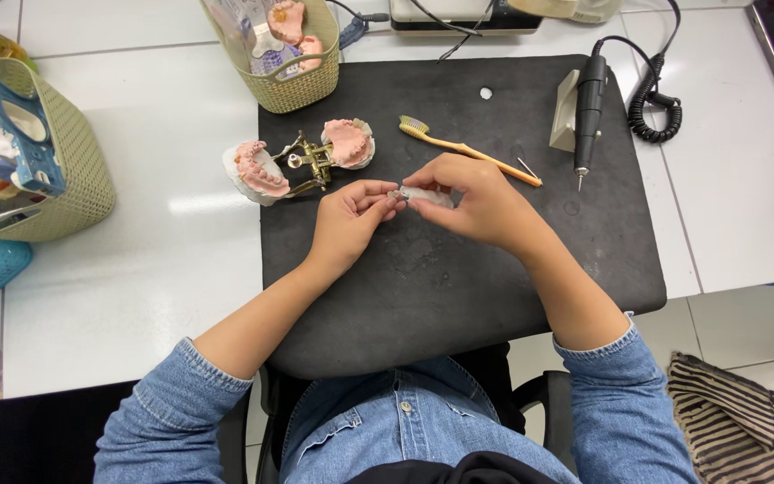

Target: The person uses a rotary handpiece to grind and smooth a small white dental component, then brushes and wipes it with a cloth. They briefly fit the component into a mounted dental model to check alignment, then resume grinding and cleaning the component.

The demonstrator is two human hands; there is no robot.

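We're looking straight down at the dark mat in the centre of the frame, and both hands meet just above its middle. Our left hand has its grip pressed together on one end of a small pale grey piece, thumb and fingertips pinching it; our right hand closes over the other end, fingers curled around it. The piece sits between the two hands, held just off the mat, mostly hidden by the fingers.

Up and to the left lies a hinged brass frame carrying two pink-and-white dental casts, just beside the left hand. A toothbrush lies diagonally above the right hand, and a black handpiece rests at upper right with its coiled cord.

The risk, as we judge it: the piece is small and held by fingertips alone, so a slip could drop it. The left wrist also sits near the casts, and a sideways nudge could knock them across the white surface.
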